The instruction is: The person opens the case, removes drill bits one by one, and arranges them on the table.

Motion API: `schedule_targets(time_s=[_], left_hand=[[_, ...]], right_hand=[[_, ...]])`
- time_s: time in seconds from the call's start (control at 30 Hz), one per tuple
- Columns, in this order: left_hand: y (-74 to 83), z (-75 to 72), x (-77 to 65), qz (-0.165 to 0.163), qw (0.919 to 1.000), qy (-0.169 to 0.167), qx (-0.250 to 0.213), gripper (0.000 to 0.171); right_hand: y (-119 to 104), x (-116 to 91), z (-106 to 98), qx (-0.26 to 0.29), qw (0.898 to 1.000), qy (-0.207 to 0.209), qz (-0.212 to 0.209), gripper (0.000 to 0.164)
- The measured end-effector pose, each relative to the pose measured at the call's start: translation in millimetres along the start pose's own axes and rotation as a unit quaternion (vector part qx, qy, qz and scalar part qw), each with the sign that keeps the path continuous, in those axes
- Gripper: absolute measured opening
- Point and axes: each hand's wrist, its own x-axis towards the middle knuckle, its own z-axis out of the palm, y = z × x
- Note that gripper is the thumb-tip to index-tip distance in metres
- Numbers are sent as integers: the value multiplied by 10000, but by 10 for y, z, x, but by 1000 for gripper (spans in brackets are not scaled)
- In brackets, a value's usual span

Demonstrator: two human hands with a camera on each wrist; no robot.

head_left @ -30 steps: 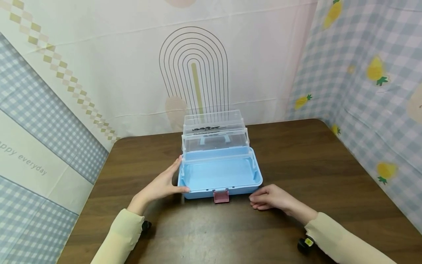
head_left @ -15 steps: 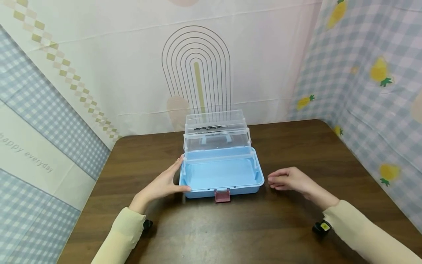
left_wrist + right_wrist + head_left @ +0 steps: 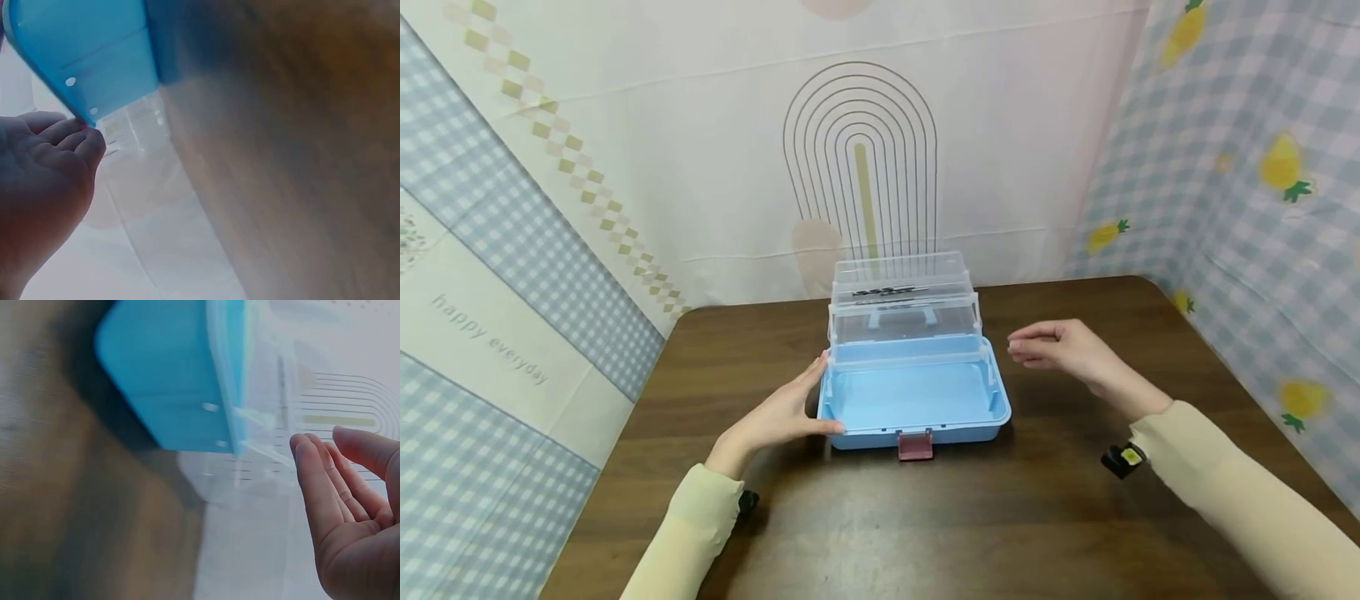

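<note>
A light blue plastic storage box (image 3: pixel 917 396) stands on the table with its clear lid (image 3: pixel 898 268) tipped back and its clear trays (image 3: pixel 906 325) raised behind the base. The base's blue floor is bare. At the front hangs a dark pink latch (image 3: pixel 915 447), swung down. My left hand (image 3: pixel 786 412) holds the box's left side, thumb on the front corner and fingers along the side wall; in the left wrist view its fingertips meet the rim. My right hand (image 3: pixel 1067 350) is raised to the right of the trays, fingers fairly straight, thumb near them, holding nothing.
Thin dark, twisted shapes (image 3: pixel 891 291) show through the clear plastic at the upper tray. The brown wooden table (image 3: pixel 880 517) meets a patterned cloth (image 3: pixel 737 167) behind the box. Checked cloth (image 3: pixel 1232 250) hangs along the right side.
My right hand has moved from the box's front right corner out to the right, then back and up beside the trays. The left hand keeps its hold; the head view has shifted slightly.
</note>
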Motion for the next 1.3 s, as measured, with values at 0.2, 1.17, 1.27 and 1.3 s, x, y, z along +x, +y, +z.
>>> schedule_targets(time_s=[0.2, 1.17, 1.27, 1.3], left_hand=[[13, -20, 9, 17, 10000, -12, 93, 122], [15, 2, -9, -2, 10000, 58, -33, 120], [16, 6, -13, 49, 10000, 85, 1, 120], [15, 8, -13, 84, 9999, 94, 7, 120]], right_hand=[[-292, 214, -64, -228, 9988, 286, -339, 45], [-834, 1249, 292, -1701, 9809, 153, -934, 29], [-817, 1310, 316, -1492, 9857, -54, -782, 30], [-810, 1329, 318, -1432, 9868, -109, -744, 30]])
